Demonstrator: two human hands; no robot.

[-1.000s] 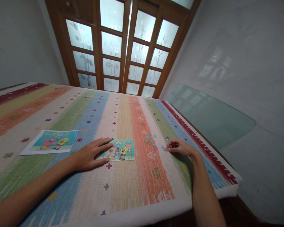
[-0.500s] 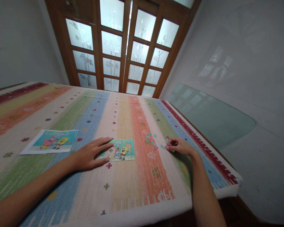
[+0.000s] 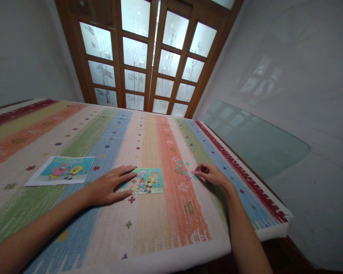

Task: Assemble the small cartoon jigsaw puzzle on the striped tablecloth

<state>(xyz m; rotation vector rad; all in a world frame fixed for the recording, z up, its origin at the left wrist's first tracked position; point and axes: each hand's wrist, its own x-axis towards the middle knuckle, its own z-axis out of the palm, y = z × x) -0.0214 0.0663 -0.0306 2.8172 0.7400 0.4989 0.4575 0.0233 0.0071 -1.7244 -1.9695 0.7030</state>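
A small, partly assembled cartoon jigsaw puzzle lies on the striped tablecloth. My left hand rests flat on the cloth with its fingers spread, the fingertips touching the puzzle's left edge. To the right of the puzzle lie several loose puzzle pieces. Beside those pieces my right hand pinches a small pink puzzle piece between thumb and fingers, just above the cloth.
A printed reference picture of the same cartoon lies on the cloth to the left. The table's right edge has a red border. A sheet of glass leans against the right wall. Wooden doors with frosted panes stand behind the table.
My right hand has slid left along the cloth towards the loose pieces, holding the small piece. My left hand has stayed on the puzzle's edge.
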